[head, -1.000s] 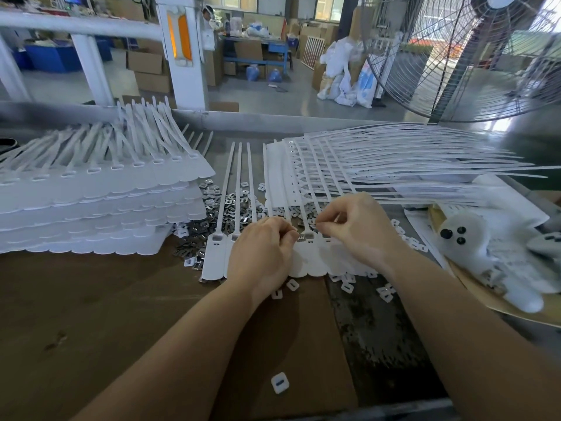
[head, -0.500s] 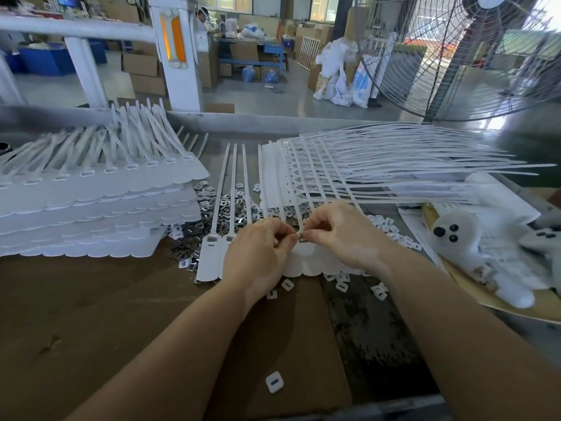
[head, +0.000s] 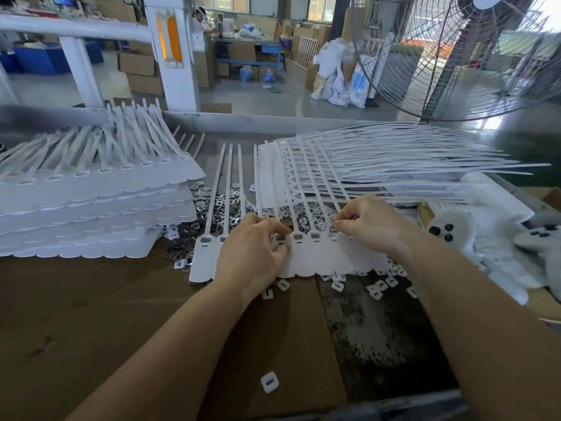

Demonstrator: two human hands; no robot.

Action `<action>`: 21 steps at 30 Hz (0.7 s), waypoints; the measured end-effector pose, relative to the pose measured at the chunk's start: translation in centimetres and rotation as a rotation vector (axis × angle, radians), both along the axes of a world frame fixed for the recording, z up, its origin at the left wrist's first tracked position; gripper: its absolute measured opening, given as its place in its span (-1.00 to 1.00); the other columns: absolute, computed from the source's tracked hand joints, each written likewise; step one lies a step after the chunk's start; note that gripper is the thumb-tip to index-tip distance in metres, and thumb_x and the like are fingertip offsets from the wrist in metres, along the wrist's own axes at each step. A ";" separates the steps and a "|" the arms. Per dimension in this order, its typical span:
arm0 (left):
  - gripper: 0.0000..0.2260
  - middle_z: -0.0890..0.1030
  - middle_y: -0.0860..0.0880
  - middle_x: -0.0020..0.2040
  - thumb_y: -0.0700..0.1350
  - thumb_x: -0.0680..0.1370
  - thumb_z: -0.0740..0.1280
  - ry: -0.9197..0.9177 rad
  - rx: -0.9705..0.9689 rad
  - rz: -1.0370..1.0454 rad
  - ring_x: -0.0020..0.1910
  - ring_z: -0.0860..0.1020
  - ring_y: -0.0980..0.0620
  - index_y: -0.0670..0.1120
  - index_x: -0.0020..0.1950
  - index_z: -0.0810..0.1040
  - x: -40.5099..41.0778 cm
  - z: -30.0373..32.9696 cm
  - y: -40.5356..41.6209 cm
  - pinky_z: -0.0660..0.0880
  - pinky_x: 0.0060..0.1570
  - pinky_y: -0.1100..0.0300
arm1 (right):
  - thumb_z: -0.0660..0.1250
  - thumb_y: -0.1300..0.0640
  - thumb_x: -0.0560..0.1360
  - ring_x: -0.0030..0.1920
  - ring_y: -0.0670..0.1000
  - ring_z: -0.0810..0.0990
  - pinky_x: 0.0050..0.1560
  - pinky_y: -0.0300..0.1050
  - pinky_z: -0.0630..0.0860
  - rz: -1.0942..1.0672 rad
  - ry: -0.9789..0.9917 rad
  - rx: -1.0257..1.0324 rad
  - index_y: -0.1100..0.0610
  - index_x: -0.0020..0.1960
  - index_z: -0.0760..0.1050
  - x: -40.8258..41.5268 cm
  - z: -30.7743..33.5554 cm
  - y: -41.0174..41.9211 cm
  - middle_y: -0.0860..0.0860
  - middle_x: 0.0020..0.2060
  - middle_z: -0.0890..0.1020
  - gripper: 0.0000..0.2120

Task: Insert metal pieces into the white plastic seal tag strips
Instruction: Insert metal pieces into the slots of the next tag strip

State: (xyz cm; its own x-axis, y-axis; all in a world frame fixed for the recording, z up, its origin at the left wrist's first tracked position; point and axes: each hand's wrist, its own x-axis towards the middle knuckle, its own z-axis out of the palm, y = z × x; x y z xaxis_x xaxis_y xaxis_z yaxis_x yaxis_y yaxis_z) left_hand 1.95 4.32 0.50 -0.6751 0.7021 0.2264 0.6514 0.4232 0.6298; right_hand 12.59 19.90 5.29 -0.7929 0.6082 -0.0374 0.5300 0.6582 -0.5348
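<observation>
A row of joined white seal tag strips (head: 315, 256) lies flat before me, with its long tails pointing away. Small metal pieces (head: 221, 208) are heaped on the table behind the row. My left hand (head: 255, 253) lies on the row's left part, its curled fingers pinching at a tag's slot. My right hand (head: 370, 223) is over the row's right end. Its thumb and forefinger pinch a small metal piece at a slot (head: 333, 228). Several slots between my hands show grey metal inside.
A tall pile of tag strip sheets (head: 91, 208) stands at the left. Another fanned pile (head: 394, 165) lies behind my right hand. White square caps (head: 376, 288) are scattered near the row, and one (head: 269, 381) lies close to me. A plush toy (head: 449, 229) sits at the right, and a big fan (head: 455, 56) behind.
My right hand has moved to the right along the row, away from my left hand. My left hand stays on the row's left part.
</observation>
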 end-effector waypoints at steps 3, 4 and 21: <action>-0.80 0.38 0.09 0.02 0.04 0.53 0.30 -0.004 -0.012 0.003 0.01 0.45 0.07 0.10 0.14 0.54 0.0 0.1 -0.2 0.39 0.05 0.24 | 0.28 0.18 0.54 -0.27 -0.23 0.41 -0.36 -0.36 0.27 0.015 -0.041 0.002 0.21 0.01 0.60 -0.3 0.1 0.0 -0.13 -0.21 0.50 -0.84; -0.80 0.37 0.09 0.02 0.05 0.53 0.30 -0.003 -0.013 0.004 0.01 0.44 0.08 0.10 0.14 0.54 0.0 0.1 -0.2 0.39 0.04 0.25 | 0.28 0.18 0.54 -0.27 -0.24 0.41 -0.35 -0.36 0.26 0.015 -0.054 0.003 0.20 0.01 0.60 -0.5 0.1 0.0 -0.10 -0.15 0.50 -0.85; -0.78 0.42 0.07 0.06 -0.02 0.53 0.33 -0.085 0.007 0.006 -0.04 0.48 0.13 0.03 0.16 0.53 -0.7 0.4 0.0 0.40 0.00 0.28 | 0.38 0.24 0.44 -0.07 -0.01 0.60 -0.05 -0.12 0.52 -0.149 0.184 0.113 0.14 -0.13 0.67 -1.0 -1.3 -1.2 0.01 -0.10 0.67 -0.91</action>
